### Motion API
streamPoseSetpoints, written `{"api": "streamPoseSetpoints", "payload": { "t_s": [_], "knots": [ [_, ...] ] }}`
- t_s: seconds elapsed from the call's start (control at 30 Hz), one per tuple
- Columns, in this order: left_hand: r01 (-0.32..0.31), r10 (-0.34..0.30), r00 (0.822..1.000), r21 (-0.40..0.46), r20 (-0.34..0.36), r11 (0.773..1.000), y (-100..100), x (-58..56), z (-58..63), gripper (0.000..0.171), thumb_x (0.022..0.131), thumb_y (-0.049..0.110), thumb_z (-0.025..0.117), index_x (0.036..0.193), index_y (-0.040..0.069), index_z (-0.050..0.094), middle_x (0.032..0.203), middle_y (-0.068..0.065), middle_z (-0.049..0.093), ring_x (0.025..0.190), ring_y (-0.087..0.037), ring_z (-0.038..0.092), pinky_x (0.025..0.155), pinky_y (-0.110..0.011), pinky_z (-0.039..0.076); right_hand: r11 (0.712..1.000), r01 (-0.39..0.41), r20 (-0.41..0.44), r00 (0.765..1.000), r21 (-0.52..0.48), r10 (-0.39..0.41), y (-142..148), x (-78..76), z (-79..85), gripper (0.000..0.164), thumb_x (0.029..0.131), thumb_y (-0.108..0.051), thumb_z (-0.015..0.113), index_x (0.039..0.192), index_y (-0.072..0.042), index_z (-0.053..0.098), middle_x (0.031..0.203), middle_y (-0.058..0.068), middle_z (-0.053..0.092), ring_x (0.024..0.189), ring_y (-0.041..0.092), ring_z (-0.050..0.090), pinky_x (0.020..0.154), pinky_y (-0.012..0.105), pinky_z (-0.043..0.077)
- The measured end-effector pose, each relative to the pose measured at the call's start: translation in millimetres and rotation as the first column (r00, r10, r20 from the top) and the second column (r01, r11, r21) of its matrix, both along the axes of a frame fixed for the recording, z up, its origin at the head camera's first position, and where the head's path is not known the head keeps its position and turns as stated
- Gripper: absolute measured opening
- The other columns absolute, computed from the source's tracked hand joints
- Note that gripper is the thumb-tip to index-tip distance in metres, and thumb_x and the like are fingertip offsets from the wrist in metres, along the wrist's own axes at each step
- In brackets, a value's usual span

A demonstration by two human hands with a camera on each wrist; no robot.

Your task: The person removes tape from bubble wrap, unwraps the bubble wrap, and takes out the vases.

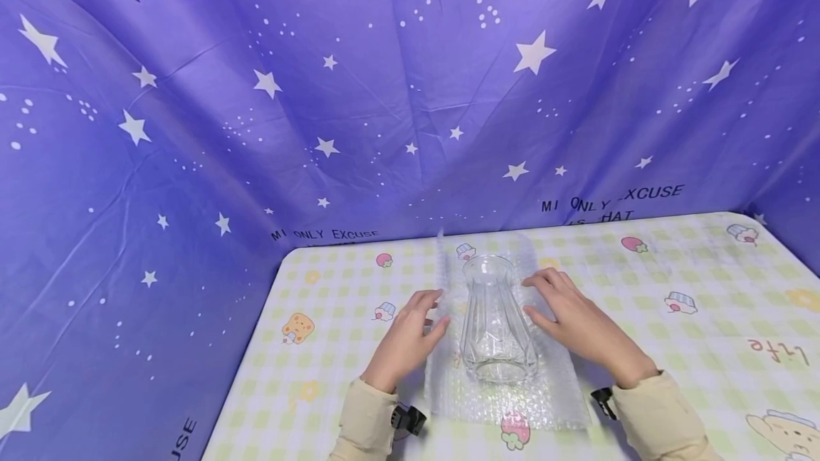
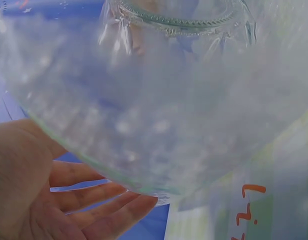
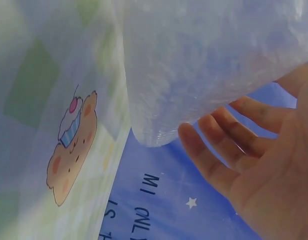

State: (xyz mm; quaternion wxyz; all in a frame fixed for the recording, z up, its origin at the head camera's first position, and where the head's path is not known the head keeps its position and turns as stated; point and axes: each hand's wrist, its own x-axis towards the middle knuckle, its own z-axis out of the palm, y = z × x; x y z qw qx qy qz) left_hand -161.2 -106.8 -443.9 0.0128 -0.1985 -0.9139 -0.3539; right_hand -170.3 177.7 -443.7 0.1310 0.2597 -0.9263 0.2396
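Observation:
A clear fluted glass vase (image 1: 496, 319) lies on a sheet of bubble wrap (image 1: 551, 397), its narrower end toward the far side of the table. To its left, my left hand (image 1: 410, 336) has thumb and fingers spread at the wrap's left edge. My right hand (image 1: 579, 322) is on the other side, with its fingertips close to the vase and the wrap's right edge. Loosely bent fingers (image 2: 114, 212) show at the border of the wrap in the left wrist view. In the right wrist view, fingertips (image 3: 191, 135) are right at the wrap's edge.
A checked tablecloth (image 1: 647, 276) printed with cakes, strawberries and a bear covers the table. Behind the table and along its left side hangs a purple curtain (image 1: 384, 112) with white stars. Black wrist cameras (image 1: 408, 419) sit at both sleeves.

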Motion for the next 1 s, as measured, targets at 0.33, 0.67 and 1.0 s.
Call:
{"api": "streamPoseSetpoints", "payload": {
  "t_s": [0.33, 0.67, 1.0],
  "knots": [
    [-0.009, 0.009, 1.000, -0.003, 0.013, 1.000, -6, -4.1, -1.8, 0.049, 0.091, 0.023, 0.058, 0.136, 0.010, 0.043, 0.131, -0.003, 0.047, 0.101, -0.019, 0.059, 0.077, -0.023, 0.053, 1.000, -0.008, 0.046, 0.999, -0.009, 0.008, 10, -1.4, 0.2, 0.036, 0.085, -0.007, 0.062, 0.119, 0.002, 0.051, 0.116, 0.011, 0.046, 0.111, 0.030, 0.045, 0.088, 0.047, 0.046],
    [-0.017, 0.017, 1.000, -0.016, 0.007, 1.000, -12, -4.2, -4.4, 0.054, 0.088, 0.008, 0.055, 0.138, 0.014, 0.040, 0.133, 0.000, 0.046, 0.105, -0.013, 0.054, 0.074, -0.020, 0.051, 0.999, 0.004, 0.077, 0.997, -0.047, 0.000, 16, -7.2, -8.8, 0.036, 0.086, 0.002, 0.056, 0.121, 0.003, 0.048, 0.116, 0.013, 0.047, 0.106, 0.030, 0.049, 0.085, 0.046, 0.047],
    [-0.023, 0.022, 0.999, -0.032, -0.032, 0.999, -17, -6.3, -6.0, 0.056, 0.084, 0.000, 0.054, 0.137, 0.008, 0.039, 0.127, -0.007, 0.050, 0.102, -0.020, 0.057, 0.077, -0.024, 0.052, 0.997, 0.011, 0.001, 1.000, -0.075, -0.011, 20, -11.0, -14.2, 0.036, 0.083, 0.013, 0.046, 0.117, 0.002, 0.050, 0.112, 0.012, 0.047, 0.104, 0.030, 0.052, 0.083, 0.046, 0.048]
  ]
}}
